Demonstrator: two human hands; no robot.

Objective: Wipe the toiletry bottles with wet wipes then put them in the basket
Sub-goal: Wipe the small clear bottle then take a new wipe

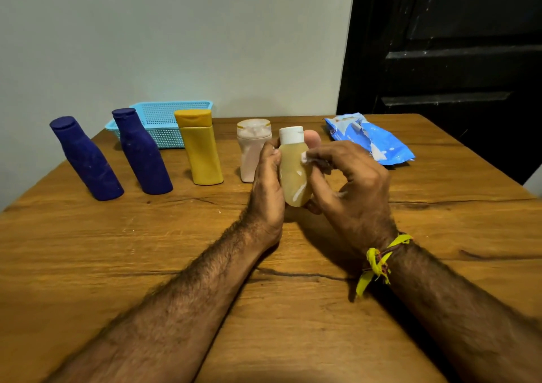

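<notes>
Much of the small tan bottle (294,174) is hidden: the left hand (268,195) wraps its left side and back, with a fingertip showing behind the white cap, and the right hand (355,189) covers its right edge and base. The wet wipe (306,157) is barely visible, only a small white wad pinched in the right hand's fingertips and pressed against the bottle's upper right shoulder; the rest of it lies inside the curled fingers and cannot be made out. White smears show on the bottle's front.

So the left hand grips the bottle upright between the two hands, raised above the wooden table (146,250), and the right hand holds the wipe touching it.

Just behind the left hand's knuckles stands a pale pink bottle (249,151), partly blocked by that hand. Further left of the grip stand a yellow bottle (201,148) and two dark blue bottles (142,152) (85,159). The light blue basket (173,118) sits behind them, its front wall partly covered by the nearer blue and the yellow bottle. Behind and right of the right hand lies the blue wipes packet (371,137), its print too blurred to read
</notes>
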